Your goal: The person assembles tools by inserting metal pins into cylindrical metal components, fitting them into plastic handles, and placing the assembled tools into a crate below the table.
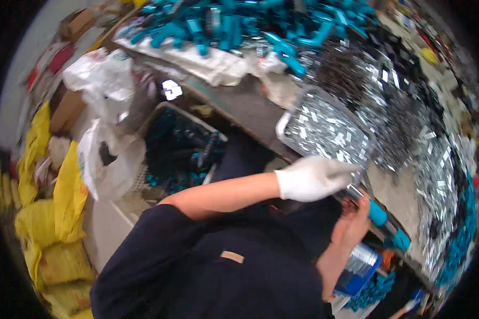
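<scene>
A grey tray (pixel 324 133) heaped with small shiny metal clips overhangs the workbench (pixel 239 101) edge. The gloved left hand (pixel 311 178) touches its rim, grip unclear, while the bare right hand (pixel 351 223) clasps a teal-handled tool (pixel 380 218). A knock could tip the tray, I judge, spilling clips.

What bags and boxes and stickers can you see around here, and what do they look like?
Yellow sacks: piled at the left, plump, bright yellow.
White plastic bags: upper left, crumpled, thin.
Cardboard box: top left, brown, blurred.
Blue box: lower right below the bare right hand, holding shiny metal parts.
Small tan label: a rectangle on the person's dark top.
Left hand: white glove, by a metal tray.
</scene>
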### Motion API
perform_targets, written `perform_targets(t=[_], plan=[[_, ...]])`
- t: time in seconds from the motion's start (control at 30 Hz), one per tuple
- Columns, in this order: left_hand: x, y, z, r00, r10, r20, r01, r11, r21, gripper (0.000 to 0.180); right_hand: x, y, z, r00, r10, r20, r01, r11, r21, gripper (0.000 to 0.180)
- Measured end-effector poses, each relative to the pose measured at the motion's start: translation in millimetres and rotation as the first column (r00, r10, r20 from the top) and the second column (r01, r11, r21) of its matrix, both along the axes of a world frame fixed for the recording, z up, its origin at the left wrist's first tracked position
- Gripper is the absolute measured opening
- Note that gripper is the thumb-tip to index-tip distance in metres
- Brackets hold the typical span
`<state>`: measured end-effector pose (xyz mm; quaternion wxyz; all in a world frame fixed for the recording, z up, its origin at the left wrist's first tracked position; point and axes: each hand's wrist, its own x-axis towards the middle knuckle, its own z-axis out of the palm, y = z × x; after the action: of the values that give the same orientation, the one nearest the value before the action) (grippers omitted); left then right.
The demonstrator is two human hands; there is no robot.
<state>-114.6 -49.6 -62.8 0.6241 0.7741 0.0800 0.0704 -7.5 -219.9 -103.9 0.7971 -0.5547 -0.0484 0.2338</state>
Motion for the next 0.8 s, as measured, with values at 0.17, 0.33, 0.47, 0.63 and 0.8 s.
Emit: perform_targets(t=[0.17,0.33,0.47,0.63,0.8], plan=[[-8.0,-2.8,0.5,0.955,0.024,0.294,-0.120,0.942,0.315,0.091,0.2,1.4,-0.8,0.986,-0.059,0.153,0.066,0.997,-0.039,0.029],[-3.6,-2.6,-1.1,0.844,-0.460,-0.275,0.414,0.886,-0.210,0.021,3.5,-11.4,-1.6,0.878,0.247,0.409,-0.125,0.945,-0.303,0.026],[-6.6,-21.3,-13.2,0.885,-0.346,-0.312,0.354,0.935,-0.030,0.018,-6.1,0.6,-2.7,0.785,0.238,0.572,-0.128,0.966,-0.227,0.021],[-11.3,-49.1,-50.2,0.989,0.146,0.002,-0.129,0.865,0.484,0.030,-27.1,0.1,-4.4,0.870,0.067,0.489,0.168,0.891,-0.421,0.014],[-27.8,-23.5,-113.6,0.964,-0.195,-0.179,0.213,0.973,0.091,0.041,9.2,-62.0,4.9,0.815,0.579,0.039,-0.426,0.643,-0.637,0.053]])
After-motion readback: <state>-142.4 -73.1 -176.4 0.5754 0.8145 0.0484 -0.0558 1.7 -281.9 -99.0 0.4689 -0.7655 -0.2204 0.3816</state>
